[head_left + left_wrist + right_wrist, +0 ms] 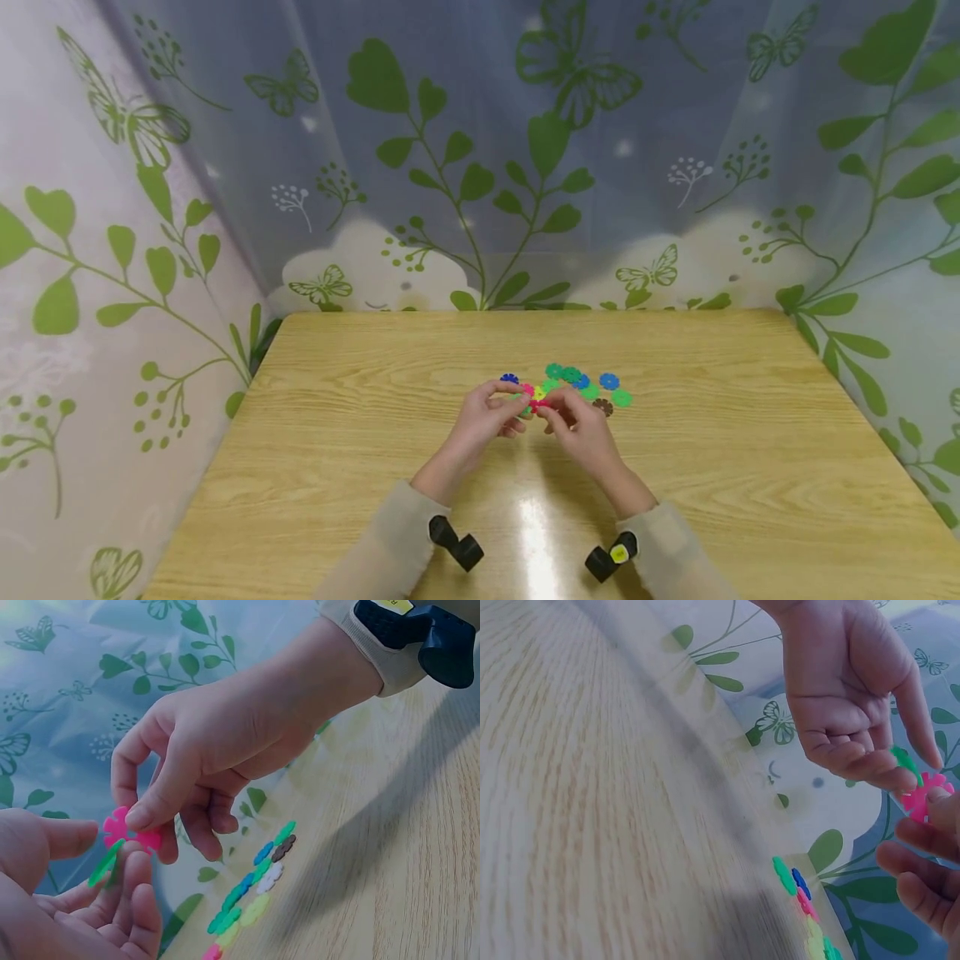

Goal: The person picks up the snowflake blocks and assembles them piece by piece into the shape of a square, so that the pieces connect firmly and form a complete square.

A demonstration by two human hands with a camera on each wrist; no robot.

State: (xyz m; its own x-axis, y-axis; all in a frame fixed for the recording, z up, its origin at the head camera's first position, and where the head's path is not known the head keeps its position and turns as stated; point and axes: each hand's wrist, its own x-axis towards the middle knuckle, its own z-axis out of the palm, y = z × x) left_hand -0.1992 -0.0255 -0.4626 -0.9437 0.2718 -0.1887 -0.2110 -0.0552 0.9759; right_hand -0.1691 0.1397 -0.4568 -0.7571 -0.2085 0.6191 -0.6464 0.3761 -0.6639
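My right hand (583,425) pinches a pink flower-shaped plastic disc (115,825) between thumb and fingers. Facing it, my left hand (480,412) has its curled fingertips at a green flower-shaped disc (103,866), which stands edge-on against the pink one. In the right wrist view the green disc (904,762) meets the pink disc (916,801) at its edge; whether they are slotted together is hard to tell. The left thumb seems slightly apart from the green disc. Both hands are above the table, just on the near side of the loose discs.
Loose discs lie on the wooden table (360,367) beyond the hands: a dark blue disc (509,379), a blue disc (609,381), a brown disc (603,407), several green ones and a white disc (270,877). A patterned curtain (480,250) borders the table's far edge.
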